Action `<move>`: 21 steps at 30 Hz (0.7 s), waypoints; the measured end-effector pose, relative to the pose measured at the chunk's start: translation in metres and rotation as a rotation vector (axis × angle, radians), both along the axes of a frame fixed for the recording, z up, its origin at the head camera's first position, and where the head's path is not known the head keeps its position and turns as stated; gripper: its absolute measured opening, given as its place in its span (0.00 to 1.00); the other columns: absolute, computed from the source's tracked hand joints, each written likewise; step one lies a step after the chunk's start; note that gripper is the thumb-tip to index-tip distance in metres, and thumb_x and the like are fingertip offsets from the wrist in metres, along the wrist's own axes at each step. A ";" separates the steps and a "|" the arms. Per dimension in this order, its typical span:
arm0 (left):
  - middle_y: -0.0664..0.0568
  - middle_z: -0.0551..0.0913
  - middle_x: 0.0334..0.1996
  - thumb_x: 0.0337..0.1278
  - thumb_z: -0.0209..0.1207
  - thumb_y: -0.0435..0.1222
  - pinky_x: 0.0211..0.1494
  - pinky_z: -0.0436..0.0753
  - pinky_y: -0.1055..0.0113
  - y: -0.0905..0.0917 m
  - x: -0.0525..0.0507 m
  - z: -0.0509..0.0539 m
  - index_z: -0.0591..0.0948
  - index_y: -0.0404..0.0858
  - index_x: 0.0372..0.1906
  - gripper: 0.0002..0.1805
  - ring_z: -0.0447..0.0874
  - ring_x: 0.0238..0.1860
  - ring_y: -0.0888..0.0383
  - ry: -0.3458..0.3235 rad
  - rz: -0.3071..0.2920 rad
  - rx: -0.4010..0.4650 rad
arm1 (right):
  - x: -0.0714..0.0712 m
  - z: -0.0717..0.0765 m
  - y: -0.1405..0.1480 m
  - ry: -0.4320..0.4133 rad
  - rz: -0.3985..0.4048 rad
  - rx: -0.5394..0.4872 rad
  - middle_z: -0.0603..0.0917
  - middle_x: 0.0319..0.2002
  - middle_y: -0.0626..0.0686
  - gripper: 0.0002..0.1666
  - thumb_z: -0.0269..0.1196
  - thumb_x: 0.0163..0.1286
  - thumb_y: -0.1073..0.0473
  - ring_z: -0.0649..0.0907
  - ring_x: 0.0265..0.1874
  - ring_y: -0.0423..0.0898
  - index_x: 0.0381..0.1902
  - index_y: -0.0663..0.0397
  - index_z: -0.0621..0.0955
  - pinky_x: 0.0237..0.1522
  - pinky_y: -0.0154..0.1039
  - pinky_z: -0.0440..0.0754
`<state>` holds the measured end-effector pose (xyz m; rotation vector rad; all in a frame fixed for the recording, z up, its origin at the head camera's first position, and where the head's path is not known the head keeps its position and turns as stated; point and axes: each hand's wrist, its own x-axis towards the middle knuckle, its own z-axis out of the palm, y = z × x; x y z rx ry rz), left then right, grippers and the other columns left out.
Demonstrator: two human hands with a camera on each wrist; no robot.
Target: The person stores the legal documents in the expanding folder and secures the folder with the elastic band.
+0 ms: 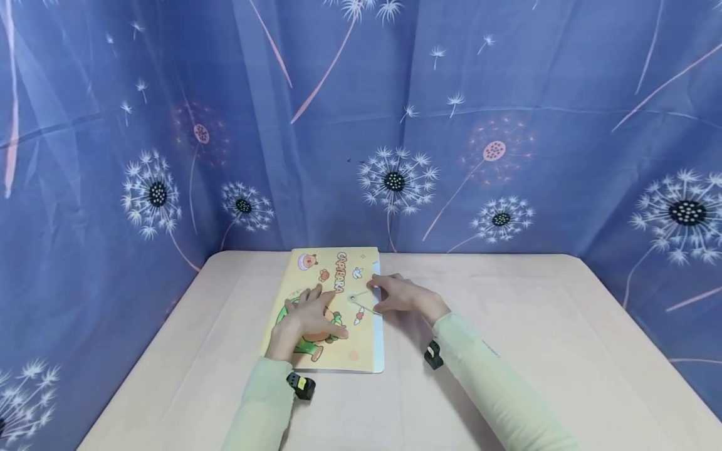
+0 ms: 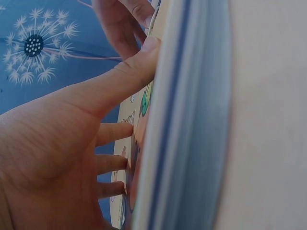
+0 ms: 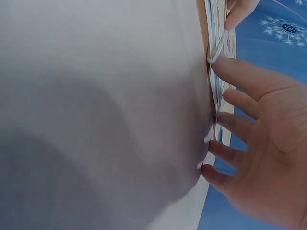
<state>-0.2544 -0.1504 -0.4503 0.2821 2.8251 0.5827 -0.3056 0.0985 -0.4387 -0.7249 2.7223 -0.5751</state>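
A yellow file folder [image 1: 316, 263] with cartoon capybaras and "CAPYBARA" lettering lies flat, turned sideways, towards the table's far side. My left hand [image 1: 309, 316] rests on its cover with fingers and thumb spread. In the left wrist view, that hand's thumb touches the cover near the stacked pale-blue edges [image 2: 204, 115] of the folder. At the folder's right edge my right hand [image 1: 400, 294] holds a thin white elastic cord [image 1: 366, 307] between thumb and fingers. Two strands of it spread in a V from a round button [image 1: 352, 298] on the cover. The right wrist view shows the cord [image 3: 218, 51] against the thumb.
A pale cloth-covered table [image 1: 507, 326] extends around the folder. Blue curtains [image 1: 327, 156] with dandelion prints hang behind it and along both sides. A small black device [image 1: 301, 386] is strapped at the left wrist, another [image 1: 433, 355] at the right.
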 end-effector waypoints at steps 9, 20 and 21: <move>0.42 0.45 0.80 0.37 0.72 0.62 0.69 0.37 0.23 -0.004 -0.005 -0.006 0.60 0.51 0.78 0.59 0.38 0.79 0.34 -0.017 0.018 0.019 | -0.006 0.004 0.000 -0.035 -0.002 0.039 0.61 0.77 0.49 0.43 0.69 0.62 0.46 0.61 0.74 0.57 0.74 0.44 0.68 0.71 0.61 0.61; 0.41 0.49 0.79 0.37 0.71 0.64 0.67 0.41 0.22 -0.003 0.000 0.000 0.61 0.51 0.77 0.58 0.42 0.78 0.33 -0.004 -0.004 0.013 | -0.014 0.007 -0.002 -0.151 -0.083 0.089 0.52 0.80 0.47 0.51 0.71 0.58 0.43 0.51 0.79 0.56 0.77 0.37 0.62 0.70 0.70 0.55; 0.41 0.49 0.79 0.37 0.71 0.64 0.67 0.41 0.22 -0.003 0.001 0.000 0.61 0.52 0.77 0.58 0.42 0.78 0.33 -0.007 -0.003 0.010 | -0.015 0.007 -0.002 -0.152 -0.083 0.088 0.52 0.80 0.47 0.52 0.71 0.58 0.43 0.50 0.79 0.56 0.77 0.36 0.62 0.70 0.70 0.54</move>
